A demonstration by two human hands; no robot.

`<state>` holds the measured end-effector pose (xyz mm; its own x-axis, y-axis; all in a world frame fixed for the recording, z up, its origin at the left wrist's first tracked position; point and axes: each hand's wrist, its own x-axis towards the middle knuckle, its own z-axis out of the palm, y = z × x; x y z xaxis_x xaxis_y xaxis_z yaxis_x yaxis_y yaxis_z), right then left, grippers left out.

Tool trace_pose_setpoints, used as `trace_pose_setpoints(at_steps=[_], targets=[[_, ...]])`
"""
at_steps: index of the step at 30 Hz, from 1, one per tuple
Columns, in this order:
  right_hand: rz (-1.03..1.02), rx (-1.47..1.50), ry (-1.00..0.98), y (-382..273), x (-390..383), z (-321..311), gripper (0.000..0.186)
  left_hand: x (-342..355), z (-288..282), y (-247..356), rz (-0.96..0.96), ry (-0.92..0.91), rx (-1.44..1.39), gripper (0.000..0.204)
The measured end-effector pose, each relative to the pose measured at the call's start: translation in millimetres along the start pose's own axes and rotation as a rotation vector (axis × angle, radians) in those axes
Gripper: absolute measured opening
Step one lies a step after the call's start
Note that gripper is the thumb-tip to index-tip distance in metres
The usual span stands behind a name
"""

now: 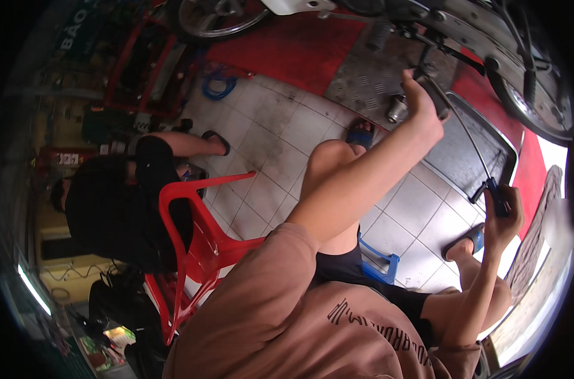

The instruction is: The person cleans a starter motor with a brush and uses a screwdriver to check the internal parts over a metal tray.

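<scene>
A smooth blue-and-black handle [500, 202] is grasped by the curled fingers of the right hand [509, 218], and from it a slender, slightly bowed metal rod [474, 139] is extended above a shallow, rectangular grey tray [501, 142] toward the left hand [421, 104]. The left hand is raised beside a dark, rounded piece [435, 100] beneath the motorbike [467, 31], but its fingers are mostly hidden, so whether they are closed cannot be told. Glossy pale tiles [268, 123] are bordered by red flooring [290, 54] and a patterned metal plate [359, 79].
</scene>
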<state>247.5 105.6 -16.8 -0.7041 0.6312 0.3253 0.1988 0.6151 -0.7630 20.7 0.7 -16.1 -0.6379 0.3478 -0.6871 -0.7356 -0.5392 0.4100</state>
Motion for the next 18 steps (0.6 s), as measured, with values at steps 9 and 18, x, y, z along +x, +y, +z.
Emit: trace_pose_setpoints(at_steps=[9,18], targets=[[-0.109,-0.03,-0.111,17.1,-0.7,-2.9,0.017,17.4,-8.2,-10.3,0.069,-0.004,-0.059,0.052],[-0.241,-0.111,-0.103,13.3,-3.8,1.5,0.017,17.0,-13.3,-7.1,0.028,0.043,-0.061,0.054]])
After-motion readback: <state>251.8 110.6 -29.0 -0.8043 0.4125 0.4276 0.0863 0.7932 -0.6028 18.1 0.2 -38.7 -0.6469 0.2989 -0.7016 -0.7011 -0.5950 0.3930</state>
